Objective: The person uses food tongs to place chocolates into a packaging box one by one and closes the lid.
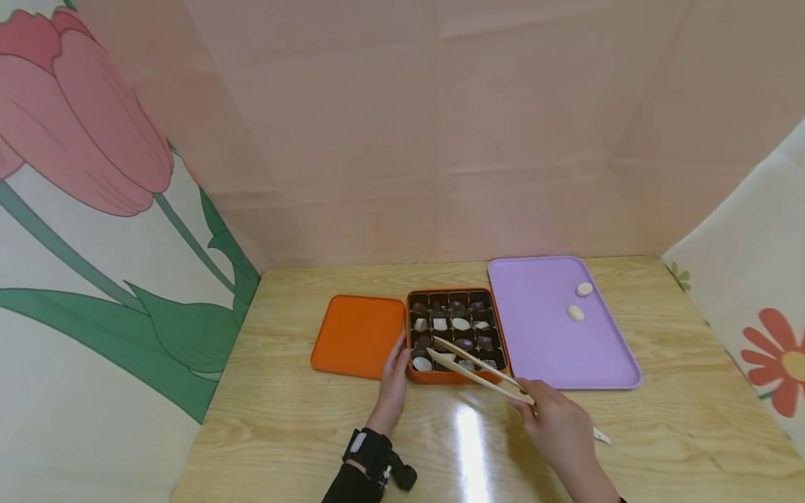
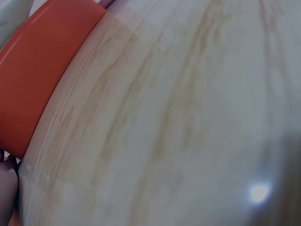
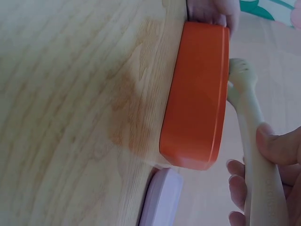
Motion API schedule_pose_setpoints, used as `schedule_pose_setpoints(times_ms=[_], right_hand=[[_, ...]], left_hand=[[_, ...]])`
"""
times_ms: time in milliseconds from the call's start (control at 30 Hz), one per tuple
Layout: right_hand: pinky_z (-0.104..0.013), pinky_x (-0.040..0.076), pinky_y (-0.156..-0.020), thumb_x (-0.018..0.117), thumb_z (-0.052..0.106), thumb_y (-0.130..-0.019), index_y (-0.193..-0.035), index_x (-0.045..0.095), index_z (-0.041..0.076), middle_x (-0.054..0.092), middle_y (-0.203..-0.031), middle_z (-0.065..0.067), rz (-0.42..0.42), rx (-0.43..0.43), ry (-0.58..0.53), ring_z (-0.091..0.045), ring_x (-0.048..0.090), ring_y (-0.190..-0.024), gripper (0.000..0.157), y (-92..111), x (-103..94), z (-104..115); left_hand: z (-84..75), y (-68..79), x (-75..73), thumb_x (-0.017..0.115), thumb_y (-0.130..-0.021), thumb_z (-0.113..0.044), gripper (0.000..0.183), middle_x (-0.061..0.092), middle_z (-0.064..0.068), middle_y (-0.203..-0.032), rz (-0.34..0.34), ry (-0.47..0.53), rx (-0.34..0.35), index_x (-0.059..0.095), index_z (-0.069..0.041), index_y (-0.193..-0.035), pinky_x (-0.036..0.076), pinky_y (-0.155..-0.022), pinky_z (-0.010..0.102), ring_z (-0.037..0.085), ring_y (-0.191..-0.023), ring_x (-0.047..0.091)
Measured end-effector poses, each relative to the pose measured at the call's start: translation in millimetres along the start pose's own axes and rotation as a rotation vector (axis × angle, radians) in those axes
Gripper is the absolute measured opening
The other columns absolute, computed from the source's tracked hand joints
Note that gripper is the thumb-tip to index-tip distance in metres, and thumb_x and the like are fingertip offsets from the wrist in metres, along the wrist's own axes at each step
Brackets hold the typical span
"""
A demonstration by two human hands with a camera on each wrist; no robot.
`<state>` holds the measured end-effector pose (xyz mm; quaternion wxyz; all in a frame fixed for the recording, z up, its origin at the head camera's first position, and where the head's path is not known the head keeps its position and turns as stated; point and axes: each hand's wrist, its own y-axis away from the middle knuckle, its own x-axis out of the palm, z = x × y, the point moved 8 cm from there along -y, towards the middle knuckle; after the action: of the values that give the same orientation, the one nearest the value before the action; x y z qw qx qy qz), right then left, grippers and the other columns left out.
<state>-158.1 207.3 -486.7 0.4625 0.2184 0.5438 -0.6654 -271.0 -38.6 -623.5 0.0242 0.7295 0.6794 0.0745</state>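
Observation:
An orange box (image 1: pixel 434 378) with a dark divided insert holds brown and white chocolates (image 1: pixel 461 324) in rows. My left hand (image 1: pixel 393 384) lies along its left side, fingers extended against the wall; in the left wrist view only a bit of that hand shows beside the orange wall (image 2: pixel 47 70). My right hand (image 1: pixel 560 423) grips cream tongs (image 1: pixel 472 374), thumb on one arm and fingers round the other, as the right wrist view shows. Their tips are apart, over the front left compartments, near a white oval chocolate (image 1: pixel 422 363). Nothing shows between the tips.
A flat orange lid (image 1: pixel 358 335) lies left of the box. On the right, close beside the box, is a purple tray (image 1: pixel 528 314) with two white oval pieces (image 1: pixel 575 313) on it. A pink cloth backdrop (image 1: pixel 440 140) stands behind the wooden table (image 1: pixel 277 419).

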Motion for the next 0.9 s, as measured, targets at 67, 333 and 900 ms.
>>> schedule_pose_setpoints(times_ms=[67, 333, 900], right_hand=[[-0.029, 0.039, -0.036, 0.078, 0.022, -0.065, -0.098, 0.073, 0.008, 0.074, -0.077, -0.005, 0.012, 0.008, 0.004, -0.01, 0.052, -0.047, 0.036, -1.3, 3.2, -1.5], [-0.028, 0.039, -0.036, 0.079, 0.023, -0.064, -0.098, 0.073, 0.009, 0.074, -0.077, -0.006, 0.027, 0.01, 0.002, -0.01, 0.052, -0.047, 0.037, -3.3, 10.5, -5.8], [-0.029, 0.042, -0.036, 0.08, 0.021, -0.063, -0.1, 0.072, 0.009, 0.075, -0.082, -0.006, 0.04, 0.02, 0.003, -0.012, 0.057, -0.05, 0.039, -3.5, 13.6, -5.4]], left_hand=[[0.5, -0.1, 0.3, 0.039, -0.098, -0.043, 0.046, 0.026, -0.002, -0.157, -0.001, 0.003, -0.006, 0.033, -0.041, -0.144, 0.016, -0.117, 0.06, 0.024, -0.142, 0.021], [-0.6, -0.4, 0.4, 0.039, -0.098, -0.043, 0.048, 0.026, 0.001, -0.158, 0.0, 0.009, 0.002, 0.033, -0.038, -0.145, 0.016, -0.117, 0.061, 0.027, -0.142, 0.02], [-18.3, 7.5, 2.3, 0.037, -0.101, -0.03, 0.05, 0.023, 0.007, -0.159, 0.032, 0.016, -0.01, 0.028, -0.023, -0.15, 0.016, -0.117, 0.06, 0.029, -0.142, 0.019]])
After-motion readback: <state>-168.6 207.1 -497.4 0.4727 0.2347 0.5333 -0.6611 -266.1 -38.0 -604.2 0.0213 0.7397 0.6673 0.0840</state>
